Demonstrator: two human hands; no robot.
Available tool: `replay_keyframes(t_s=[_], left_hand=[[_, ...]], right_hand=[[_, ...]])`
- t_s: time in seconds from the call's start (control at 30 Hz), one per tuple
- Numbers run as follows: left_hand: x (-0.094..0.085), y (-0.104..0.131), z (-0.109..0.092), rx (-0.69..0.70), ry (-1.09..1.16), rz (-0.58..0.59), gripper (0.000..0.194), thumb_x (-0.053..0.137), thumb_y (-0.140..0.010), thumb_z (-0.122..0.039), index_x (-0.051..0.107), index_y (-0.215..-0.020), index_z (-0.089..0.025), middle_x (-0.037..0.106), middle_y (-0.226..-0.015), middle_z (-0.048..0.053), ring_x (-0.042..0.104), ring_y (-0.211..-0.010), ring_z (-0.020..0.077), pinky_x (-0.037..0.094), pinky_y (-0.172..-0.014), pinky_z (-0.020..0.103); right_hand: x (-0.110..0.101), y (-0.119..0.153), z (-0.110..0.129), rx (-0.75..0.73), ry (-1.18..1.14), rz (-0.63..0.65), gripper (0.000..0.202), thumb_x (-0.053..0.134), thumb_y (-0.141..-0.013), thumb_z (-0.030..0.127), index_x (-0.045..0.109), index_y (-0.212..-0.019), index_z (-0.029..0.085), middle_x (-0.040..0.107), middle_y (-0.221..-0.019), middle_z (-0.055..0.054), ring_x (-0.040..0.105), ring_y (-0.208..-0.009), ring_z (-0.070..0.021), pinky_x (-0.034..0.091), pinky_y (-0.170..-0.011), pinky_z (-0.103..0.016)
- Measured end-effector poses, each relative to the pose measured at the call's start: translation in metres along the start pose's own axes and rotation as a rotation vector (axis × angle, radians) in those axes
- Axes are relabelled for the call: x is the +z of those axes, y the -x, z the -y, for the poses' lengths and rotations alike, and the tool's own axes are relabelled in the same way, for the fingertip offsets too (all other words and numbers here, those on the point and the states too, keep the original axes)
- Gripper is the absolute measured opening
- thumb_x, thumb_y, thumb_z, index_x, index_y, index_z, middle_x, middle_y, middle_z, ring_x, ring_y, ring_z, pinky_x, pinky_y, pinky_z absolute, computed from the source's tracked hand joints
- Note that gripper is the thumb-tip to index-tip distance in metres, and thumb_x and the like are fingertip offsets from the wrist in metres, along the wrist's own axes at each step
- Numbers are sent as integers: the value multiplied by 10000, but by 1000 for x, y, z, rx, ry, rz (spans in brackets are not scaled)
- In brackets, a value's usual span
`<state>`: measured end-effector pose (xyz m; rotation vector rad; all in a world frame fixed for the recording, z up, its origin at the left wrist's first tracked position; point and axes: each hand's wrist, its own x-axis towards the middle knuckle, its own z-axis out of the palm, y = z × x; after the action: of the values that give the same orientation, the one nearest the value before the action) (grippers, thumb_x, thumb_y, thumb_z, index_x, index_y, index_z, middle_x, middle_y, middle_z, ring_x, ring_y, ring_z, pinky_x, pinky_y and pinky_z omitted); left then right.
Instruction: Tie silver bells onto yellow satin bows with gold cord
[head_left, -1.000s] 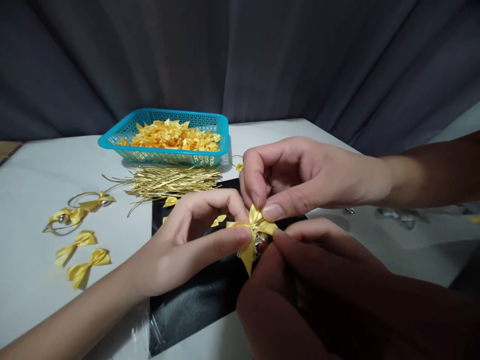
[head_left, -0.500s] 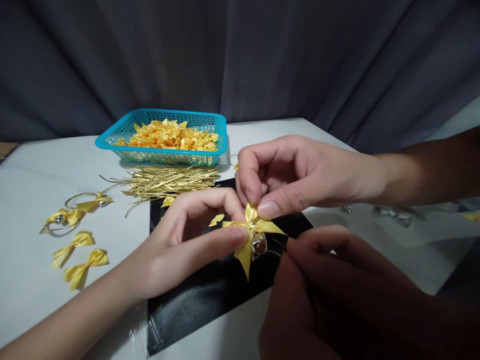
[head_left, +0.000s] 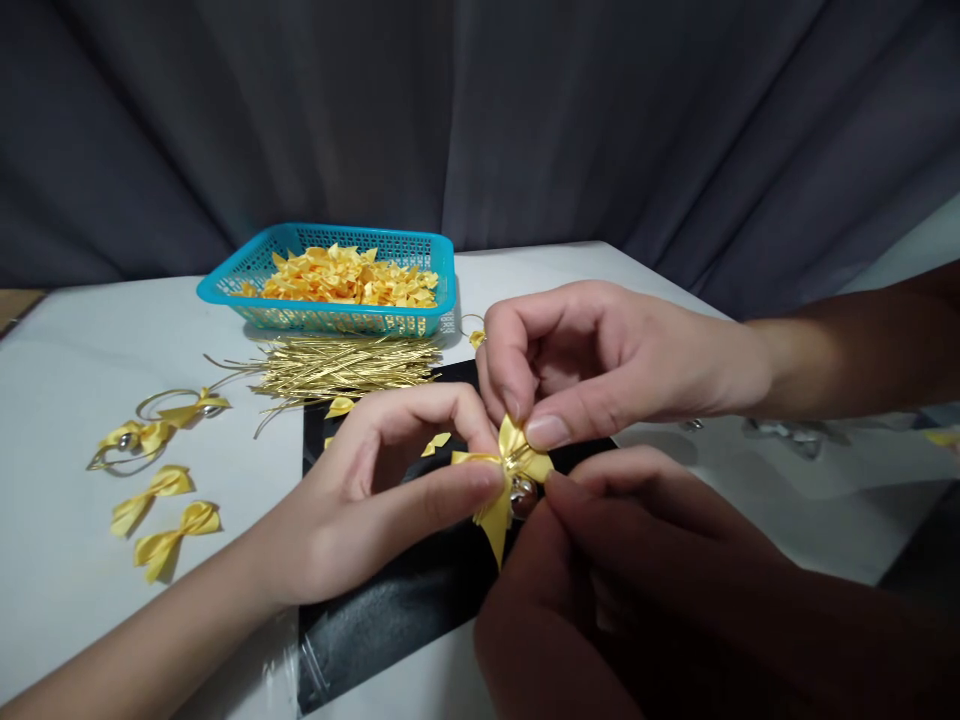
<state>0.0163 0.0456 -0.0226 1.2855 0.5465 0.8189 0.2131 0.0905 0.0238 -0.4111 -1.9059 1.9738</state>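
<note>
A yellow ribbon bow (head_left: 493,528) with gold wire round its middle and a silver bell (head_left: 523,497) is held over a black sheet (head_left: 382,620). From the lower left, my left hand (head_left: 397,490) pinches its left side between thumb and fingers. My right hand (head_left: 645,570), large and in shadow at the lower right, is closed at the bow's right tail beside the bell; its fingertips partly cover the tail. Another person's hand (head_left: 622,350) reaches in from the right and grips the bow's upper loop.
Behind are a blue basket (head_left: 330,318) of yellow ribbon pieces and a pile of gold wires (head_left: 345,367). Loose bows (head_left: 178,541) and bows with bells and wire loops (head_left: 137,438) lie at the left. A blurred clear packet (head_left: 784,437) is at the right.
My right hand has moved left, from just off the bow to its right tail, which now looks bent. The bow and the hands holding it have shifted slightly right and down in view.
</note>
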Motion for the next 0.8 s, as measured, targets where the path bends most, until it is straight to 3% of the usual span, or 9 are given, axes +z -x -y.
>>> replay_keyframes(t_s=[0.8], left_hand=[[-2, -2, -3, 14, -47, -4, 137, 667, -790, -229, 586, -683, -200, 576, -695, -42, 522, -667, 99, 410, -541, 171]], right_hand=[[-3, 3, 0, -7, 73, -8, 138, 644, -808, 66, 516, -861, 68, 563, -843, -25, 536, -732, -48, 486, -663, -161]])
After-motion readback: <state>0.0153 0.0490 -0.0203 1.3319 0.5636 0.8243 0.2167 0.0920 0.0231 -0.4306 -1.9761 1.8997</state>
